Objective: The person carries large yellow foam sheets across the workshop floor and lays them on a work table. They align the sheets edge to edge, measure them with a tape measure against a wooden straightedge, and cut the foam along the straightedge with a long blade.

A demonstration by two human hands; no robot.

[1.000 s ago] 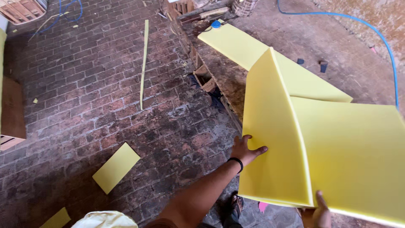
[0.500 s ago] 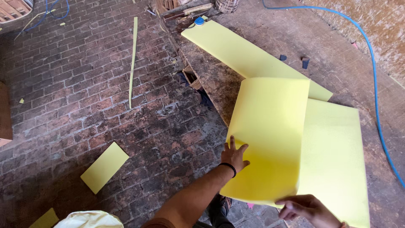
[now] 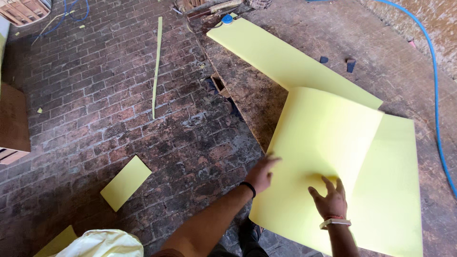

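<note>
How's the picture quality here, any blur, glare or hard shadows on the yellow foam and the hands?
Head view: the left hand is smeared by motion blur; the right hand is sharper. The foam sheet is evenly lit, with a soft shadow along its raised fold and no glare. The brick floor stays crisp, and the frame edges look slightly bowed by the wide lens.

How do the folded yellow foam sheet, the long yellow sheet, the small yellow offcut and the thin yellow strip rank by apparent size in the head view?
1. folded yellow foam sheet, under both hands; nearest the camera, which inflates it
2. long yellow sheet
3. small yellow offcut
4. thin yellow strip; longer than the offcut but far narrower, so this order is unsure
</note>
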